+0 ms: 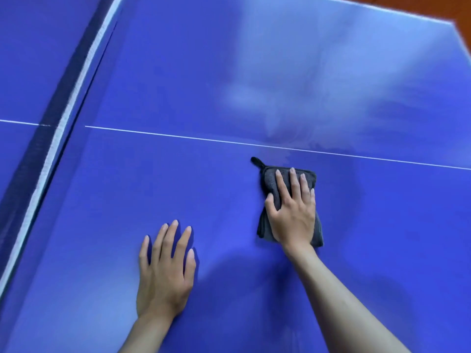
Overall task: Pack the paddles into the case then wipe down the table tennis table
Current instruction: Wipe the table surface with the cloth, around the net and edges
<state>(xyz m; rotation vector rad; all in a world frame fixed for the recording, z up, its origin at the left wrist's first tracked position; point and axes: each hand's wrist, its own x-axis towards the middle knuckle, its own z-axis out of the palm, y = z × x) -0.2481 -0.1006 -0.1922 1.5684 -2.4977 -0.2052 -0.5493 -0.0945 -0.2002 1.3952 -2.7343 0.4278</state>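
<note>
A blue table tennis table (193, 80) fills the view. On it, just below the white centre line, lies a folded dark grey cloth (270, 179) with a small hanging loop at its top left. My right hand (293, 207) presses flat on the cloth with straight fingers. My left hand (165, 268) rests flat on the bare table to the left of the cloth, fingers spread. No paddles or case are in view.
The net (48, 133) with its white top band runs diagonally along the left side. A thin white centre line (204, 139) crosses the table. The table's far right corner and a strip of brown floor (418, 6) show at the top right.
</note>
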